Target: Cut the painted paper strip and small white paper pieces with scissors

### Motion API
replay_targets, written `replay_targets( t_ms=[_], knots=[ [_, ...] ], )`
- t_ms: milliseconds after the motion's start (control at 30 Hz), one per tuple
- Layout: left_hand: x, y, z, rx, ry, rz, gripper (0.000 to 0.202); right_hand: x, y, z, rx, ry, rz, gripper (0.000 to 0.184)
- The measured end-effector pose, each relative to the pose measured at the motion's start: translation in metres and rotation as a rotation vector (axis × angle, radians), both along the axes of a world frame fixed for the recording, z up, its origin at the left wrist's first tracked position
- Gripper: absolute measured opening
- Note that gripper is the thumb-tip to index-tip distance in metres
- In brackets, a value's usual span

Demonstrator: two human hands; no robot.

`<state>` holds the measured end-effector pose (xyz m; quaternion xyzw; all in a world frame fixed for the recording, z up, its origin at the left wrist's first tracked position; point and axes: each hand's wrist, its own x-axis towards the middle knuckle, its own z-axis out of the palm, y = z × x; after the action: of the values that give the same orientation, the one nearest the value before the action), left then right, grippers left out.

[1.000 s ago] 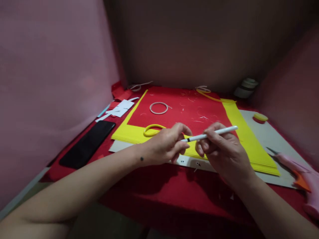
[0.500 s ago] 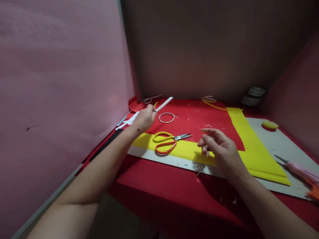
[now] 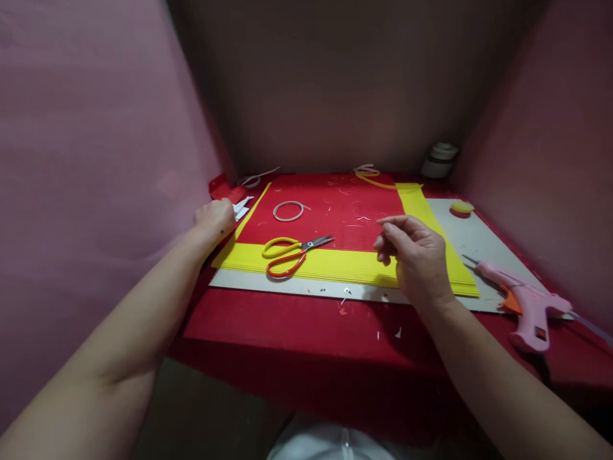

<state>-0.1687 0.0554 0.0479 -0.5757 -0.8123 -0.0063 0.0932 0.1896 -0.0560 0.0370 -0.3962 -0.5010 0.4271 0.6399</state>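
My left hand [image 3: 215, 217] is at the table's left edge, beside white paper strips [image 3: 243, 208]. Its fingers are turned away from me, so what they hold is hidden. My right hand [image 3: 416, 252] hovers over the right part of the red corrugated sheet [image 3: 330, 204], thumb and forefinger pinched together. Anything between those fingertips is too small to make out. Scissors [image 3: 295, 253] with one yellow and one red handle lie partly spread between my hands, across the yellow corrugated sheets [image 3: 354, 263]. Beyond them rests a coiled pale strip [image 3: 288, 211].
On the right a pink glue gun [image 3: 529, 300] lies with its nozzle toward the sheets. A yellow-and-red round piece [image 3: 461, 209] sits on the grey board [image 3: 474, 233]. A white container [image 3: 439, 160] stands at the back right. Pink walls flank the table.
My left hand has moved left and down to the table edge; the white strip it held is no longer visible. My right hand keeps its pinch. The view has shifted right, showing the whole glue gun.
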Motion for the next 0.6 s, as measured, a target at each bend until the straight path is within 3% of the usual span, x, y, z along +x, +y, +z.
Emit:
replay_targets(
  t_ms=[133,267,433,600],
  knots=[
    [0.037,-0.026,0.011,0.036,-0.057,-0.309,0.027,0.001,-0.001,-0.006,-0.028,-0.022,-0.003,0.006],
    [0.077,-0.064,0.019,-0.007,-0.213,-0.518,0.024,-0.002,0.000,-0.003,-0.031,-0.022,0.015,0.005],
    [0.101,-0.096,0.022,-0.133,-0.316,-0.658,0.023,0.001,0.002,0.015,-0.011,0.033,0.011,0.005],
    [0.104,-0.099,0.023,-0.129,-0.359,-0.675,0.024,0.007,0.007,0.028,0.028,0.049,-0.036,0.006]
  ],
)
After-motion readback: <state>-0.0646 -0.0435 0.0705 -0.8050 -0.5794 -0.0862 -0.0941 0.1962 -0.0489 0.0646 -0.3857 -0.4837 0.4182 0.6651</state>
